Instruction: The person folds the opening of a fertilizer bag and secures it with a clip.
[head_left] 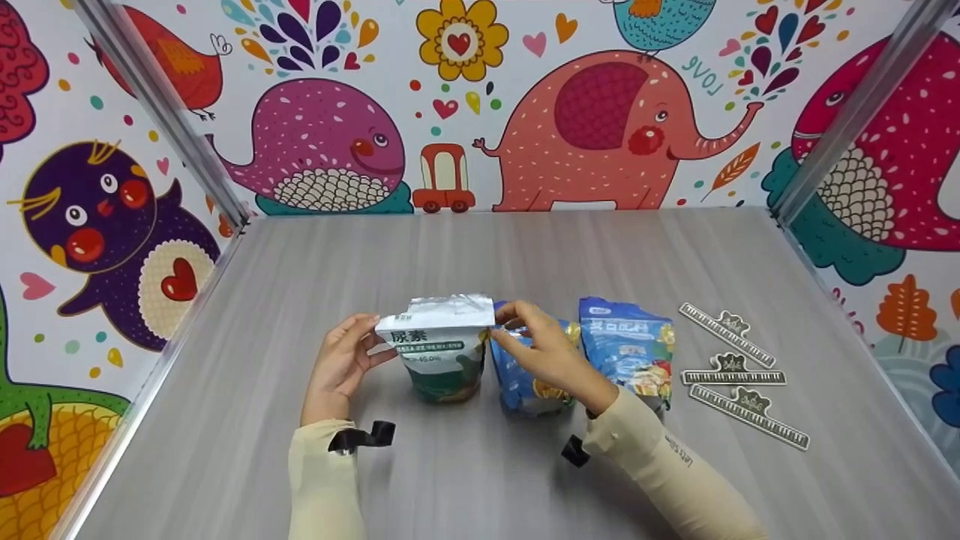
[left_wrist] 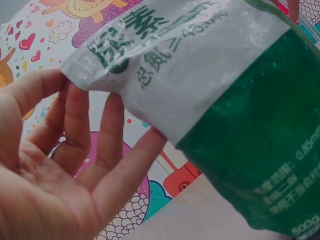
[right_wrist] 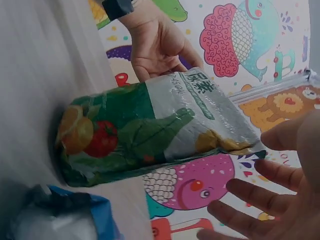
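Note:
A green-and-white fertilizer bag stands upright on the table, its silvery top edge folded. My left hand pinches the bag's upper left corner between thumb and fingers; the left wrist view shows the other fingers spread along the bag's side. At the upper right corner, my right hand pinches the edge with thumb and forefinger. Its remaining fingers fan out in the right wrist view. Vegetables and fruit are printed on the bag's front. Just right of it, a blue bag is partly hidden behind my right hand.
A second blue bag stands beyond my right wrist. Three clips with a piano-key pattern lie at the right: an upper clip, a middle clip and a lower clip. Printed panels wall the grey table.

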